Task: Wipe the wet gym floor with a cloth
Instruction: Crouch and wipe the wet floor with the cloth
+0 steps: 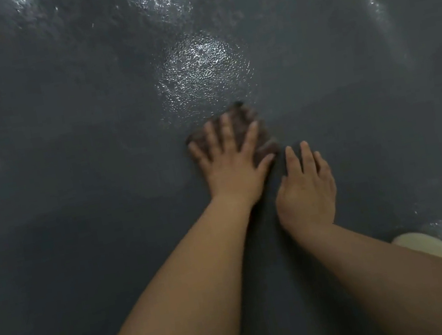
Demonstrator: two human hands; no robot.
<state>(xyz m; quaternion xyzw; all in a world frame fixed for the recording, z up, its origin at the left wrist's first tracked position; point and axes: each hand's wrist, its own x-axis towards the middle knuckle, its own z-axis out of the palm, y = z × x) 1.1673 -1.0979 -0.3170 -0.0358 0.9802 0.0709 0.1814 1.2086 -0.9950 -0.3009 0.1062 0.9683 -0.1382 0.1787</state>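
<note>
Head view, left hand (232, 165) flat on cloth (240, 132), wet floor (198, 71) beyond

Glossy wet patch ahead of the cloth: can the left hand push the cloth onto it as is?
Probably yes: the left hand presses the cloth flat just short of the wet patch, with only bare floor between.

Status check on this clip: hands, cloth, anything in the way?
Left hand flat, fingers spread, pressing the dark brown cloth on the dark grey wet floor. Right hand open beside it, off the cloth. Glistening wet patch directly ahead. No obstruction visible.
</note>
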